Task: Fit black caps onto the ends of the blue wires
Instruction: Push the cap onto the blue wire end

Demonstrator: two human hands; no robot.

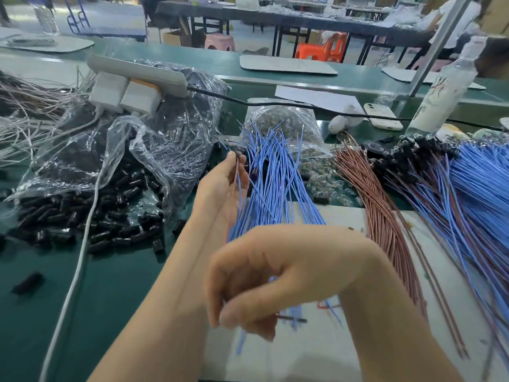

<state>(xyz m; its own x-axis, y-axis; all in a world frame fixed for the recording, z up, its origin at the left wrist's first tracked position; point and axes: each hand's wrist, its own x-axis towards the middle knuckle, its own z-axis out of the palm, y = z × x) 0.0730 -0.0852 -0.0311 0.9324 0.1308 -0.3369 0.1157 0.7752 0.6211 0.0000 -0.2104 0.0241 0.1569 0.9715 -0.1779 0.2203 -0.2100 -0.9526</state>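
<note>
A loose bundle of blue wires (271, 175) lies across the middle of the bench. My left hand (223, 186) is raised palm-up over it, fingertips pinching a blue wire and a thin brown one near their far ends. My right hand (261, 277) is close to the camera, fingers curled around the near ends of the same wires. Loose black caps (82, 219) are heaped on the green mat at the left, spilling from a clear plastic bag (137, 150). At the right lie blue wires with black caps fitted (429, 172).
A white power strip (137, 75) with chargers rests on the bag; its white cable (80, 260) runs down the mat. A brown wire bundle (377, 208), a second bag of small parts (286, 119), a phone (381, 115) and a bottle (443, 92) lie to the right.
</note>
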